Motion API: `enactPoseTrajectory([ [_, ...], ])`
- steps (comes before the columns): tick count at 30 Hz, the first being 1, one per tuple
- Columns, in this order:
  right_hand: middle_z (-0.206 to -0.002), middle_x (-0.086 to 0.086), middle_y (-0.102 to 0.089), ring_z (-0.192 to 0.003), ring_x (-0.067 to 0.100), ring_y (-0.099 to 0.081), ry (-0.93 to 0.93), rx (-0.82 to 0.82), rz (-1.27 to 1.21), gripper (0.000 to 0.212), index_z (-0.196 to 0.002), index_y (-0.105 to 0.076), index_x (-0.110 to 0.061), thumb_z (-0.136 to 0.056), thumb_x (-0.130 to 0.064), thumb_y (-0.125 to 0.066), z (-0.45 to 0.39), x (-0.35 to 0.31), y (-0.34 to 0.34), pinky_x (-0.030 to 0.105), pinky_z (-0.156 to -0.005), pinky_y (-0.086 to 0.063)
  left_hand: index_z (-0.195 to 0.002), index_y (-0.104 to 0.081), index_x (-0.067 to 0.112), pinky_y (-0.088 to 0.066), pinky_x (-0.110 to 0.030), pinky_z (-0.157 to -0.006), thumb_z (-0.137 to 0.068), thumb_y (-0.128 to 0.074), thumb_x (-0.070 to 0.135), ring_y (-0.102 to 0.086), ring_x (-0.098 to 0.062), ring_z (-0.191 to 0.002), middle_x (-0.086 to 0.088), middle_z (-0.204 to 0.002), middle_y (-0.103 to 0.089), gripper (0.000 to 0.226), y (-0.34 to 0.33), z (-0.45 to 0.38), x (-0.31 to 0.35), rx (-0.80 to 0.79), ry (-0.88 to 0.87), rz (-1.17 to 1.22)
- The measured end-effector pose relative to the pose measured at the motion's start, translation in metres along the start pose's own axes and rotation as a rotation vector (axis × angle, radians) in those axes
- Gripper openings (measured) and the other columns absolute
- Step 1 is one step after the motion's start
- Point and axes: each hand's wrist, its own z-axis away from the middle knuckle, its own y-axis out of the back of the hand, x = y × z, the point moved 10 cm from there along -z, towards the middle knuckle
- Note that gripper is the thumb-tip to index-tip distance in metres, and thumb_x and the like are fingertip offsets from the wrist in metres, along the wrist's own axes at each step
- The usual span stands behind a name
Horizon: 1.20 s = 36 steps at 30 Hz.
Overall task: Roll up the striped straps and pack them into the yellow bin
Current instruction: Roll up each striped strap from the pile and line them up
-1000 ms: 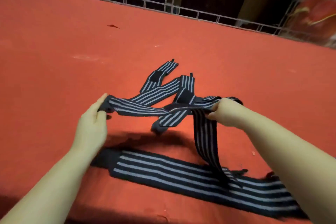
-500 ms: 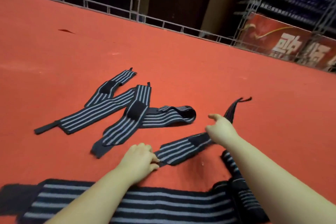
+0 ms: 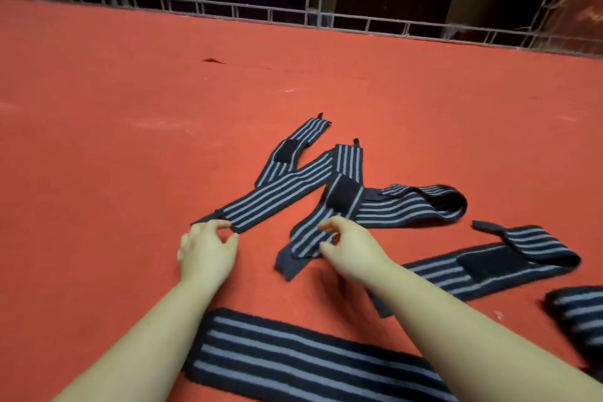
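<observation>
Now I'm reaching my left hand [image 3: 208, 246] and right hand [image 3: 347, 243], fingers half-curled and gripping nothing, toward the near ends of the crossed straps [image 3: 287, 188] to begin rolling.

Striped straps [image 3: 287, 188]: we list these as woven elastic cloth, matt, ribbed along the grey and black stripes; the black patches [image 3: 342, 194] on them look like denser, fuzzier fabric. Wide strap [image 3: 293, 356] nearest us: the same cloth, with a coarser, slightly fluffy nap at its edges. Floor covering [image 3: 130, 108]: we record a red felt-like carpet, matt, fine-grained, scuffed pale in places. Railing [image 3: 267, 13] at the far edge: grey metal truss, dull finish. We leave the folded strap [image 3: 489, 261] as matt cloth too.
</observation>
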Motion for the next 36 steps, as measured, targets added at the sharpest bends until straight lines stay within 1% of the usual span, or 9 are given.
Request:
enactPoseTrajectory([
  [6, -0.148, 0.004, -0.036, -0.138, 0.018, -0.031, 0.178, -0.068, 0.190, 0.053, -0.141, -0.038, -0.019, -0.093, -0.038, -0.050, -0.040, -0.047, -0.070, 0.028, -0.114, -0.021, -0.139, -0.039, 0.019, -0.022, -0.039, -0.110, -0.091, -0.050, 0.046, -0.029, -0.026, -0.135, -0.002, -0.145, -0.040, 0.056, -0.001, -0.036, -0.031, -0.032, 0.060, -0.133],
  [11, -0.160, 0.001, 0.003, -0.147, 0.018, 0.007, 0.178, -0.122, 0.469, 0.104, -0.152, -0.005, -0.026, -0.068, -0.087, 0.001, -0.048, -0.044, -0.110, 0.040, -0.118, 0.007, -0.135, -0.046, 0.024, -0.027, -0.037, -0.105, -0.086, -0.052, 0.056, -0.038, -0.028, -0.130, -0.004, -0.137, -0.050, 0.059, -0.021, -0.063, -0.017, -0.065, 0.036, -0.112],
  [15, -0.154, 0.000, -0.026, -0.144, 0.016, -0.012, 0.155, -0.147, 0.316, 0.116, -0.146, -0.032, -0.023, -0.061, -0.090, 0.011, -0.054, -0.043, -0.104, 0.039, -0.119, 0.000, -0.099, -0.062, 0.023, -0.038, -0.034, -0.093, -0.084, -0.058, 0.045, -0.055, -0.026, -0.114, -0.005, -0.115, -0.065, 0.027, -0.042, -0.067, 0.009, -0.195, 0.039, -0.180],
  [18, -0.129, -0.011, -0.051, -0.123, 0.007, -0.039, 0.053, -0.188, -0.108, 0.066, -0.131, -0.053, -0.026, -0.088, -0.066, -0.023, -0.056, -0.044, -0.088, 0.031, -0.113, -0.019, -0.093, -0.063, 0.010, -0.045, -0.034, -0.081, -0.086, -0.057, 0.025, -0.060, -0.032, -0.102, -0.013, -0.104, -0.067, 0.018, -0.057, -0.052, 0.034, -0.333, -0.019, -0.066],
  [20, -0.094, -0.009, -0.061, -0.087, 0.007, -0.052, -0.118, -0.174, -0.452, 0.034, -0.098, -0.066, -0.017, -0.096, -0.044, -0.045, -0.058, -0.031, -0.077, 0.020, -0.086, -0.041, -0.074, -0.055, 0.013, -0.042, -0.032, -0.068, -0.084, -0.058, 0.019, -0.062, -0.033, -0.088, -0.011, -0.083, -0.066, 0.012, -0.062, -0.035, 0.041, -0.383, -0.042, 0.059],
  [25, -0.062, 0.006, -0.049, -0.062, 0.018, -0.046, -0.114, 0.041, -0.516, 0.032, -0.062, -0.049, -0.012, -0.094, -0.014, -0.054, -0.058, -0.048, -0.044, 0.027, -0.058, -0.037, -0.063, -0.045, 0.018, -0.034, -0.026, -0.055, -0.087, -0.060, 0.024, -0.043, -0.017, -0.052, -0.003, -0.061, -0.051, 0.029, -0.042, -0.009, 0.036, -0.358, 0.125, 0.570],
  [29, -0.079, 0.009, -0.064, -0.076, 0.020, -0.058, 0.126, 0.071, -0.434, 0.022, -0.079, -0.061, -0.003, -0.095, -0.015, -0.050, -0.023, -0.111, -0.023, 0.032, -0.075, -0.046, -0.076, -0.067, 0.017, -0.050, -0.032, -0.066, -0.088, -0.053, 0.048, -0.063, -0.024, -0.068, -0.008, -0.075, -0.068, 0.037, -0.023, 0.019, 0.044, -0.545, 0.483, 1.201],
  [32, -0.075, 0.009, -0.060, -0.075, 0.020, -0.056, 0.136, 0.087, -0.474, 0.026, -0.074, -0.055, -0.008, -0.094, -0.024, -0.049, 0.004, -0.123, -0.022, 0.036, -0.078, -0.051, -0.073, -0.067, 0.010, -0.049, -0.024, -0.048, -0.089, -0.058, 0.030, -0.064, -0.017, -0.047, -0.005, -0.058, -0.068, 0.027, 0.001, 0.030, 0.064, -0.551, 0.401, 1.315],
  [36, -0.096, 0.015, -0.066, -0.082, 0.021, -0.059, -0.216, -0.032, -1.004, 0.059, -0.096, -0.064, -0.005, -0.088, -0.060, -0.045, 0.025, -0.101, -0.038, 0.042, -0.086, -0.049, -0.098, -0.062, 0.000, -0.053, -0.025, -0.047, -0.091, -0.053, 0.009, -0.068, -0.019, -0.055, -0.009, -0.065, -0.070, 0.014, 0.046, 0.036, 0.076, -0.379, 0.234, 1.454],
])
